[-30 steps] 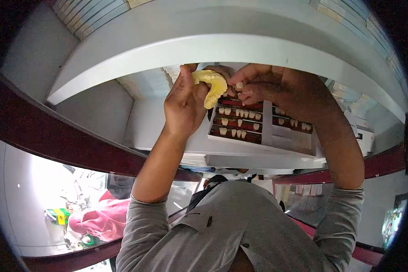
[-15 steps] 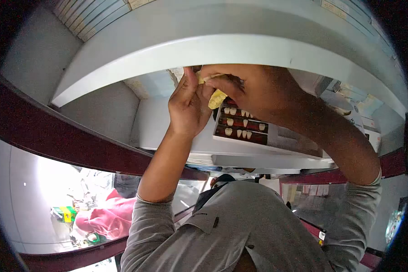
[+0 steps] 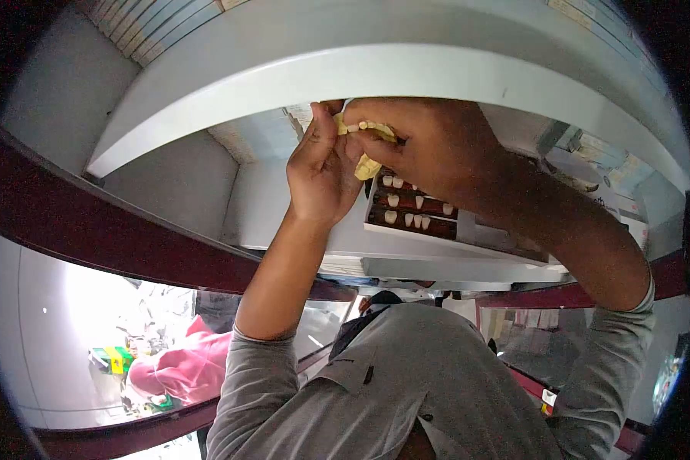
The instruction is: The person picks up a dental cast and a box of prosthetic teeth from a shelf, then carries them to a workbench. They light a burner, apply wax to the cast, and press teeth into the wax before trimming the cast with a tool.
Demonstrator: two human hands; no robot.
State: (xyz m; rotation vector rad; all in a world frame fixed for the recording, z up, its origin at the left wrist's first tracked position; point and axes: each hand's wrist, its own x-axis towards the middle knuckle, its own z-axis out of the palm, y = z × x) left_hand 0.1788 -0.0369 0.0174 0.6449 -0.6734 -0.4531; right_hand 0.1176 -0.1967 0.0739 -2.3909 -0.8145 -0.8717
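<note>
From my remote post, I hold a yellow dental model (image 3: 368, 168) clamped in my left hand (image 3: 314, 180), near the far left corner of a tray (image 3: 437, 240) of artificial teeth on the white shelf (image 3: 257, 201). My right hand (image 3: 445, 146) reaches across, thumb and 1 finger at the model; whether they pinch anything, I cannot tell. I judge the step as fingertip work along its tooth row; the next move calls for a steady left grip.
</note>
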